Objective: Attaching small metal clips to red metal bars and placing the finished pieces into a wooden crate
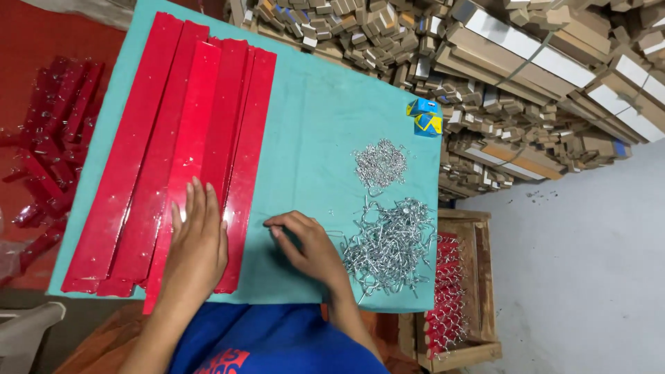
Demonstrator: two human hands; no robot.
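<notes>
My left hand [196, 244] lies flat, fingers spread, on the near end of a stack of long glossy red strips [173, 138] laid side by side on a teal-covered table [312, 125]. My right hand [305, 244] rests on the cloth just right of the strips, its fingers curled and pinched together; whether a small piece sits between them I cannot tell. Right beside that hand is a heap of silver wire hooks [391, 246]. A smaller heap of tiny silver metal pieces [379, 165] lies farther back.
A small blue and yellow box [424, 116] sits at the table's right edge. Stacks of cardboard pieces [526, 76] fill the back right. A wooden crate [460, 291] with red items and hooks stands at the lower right. More red strips [52, 138] lie on the left floor.
</notes>
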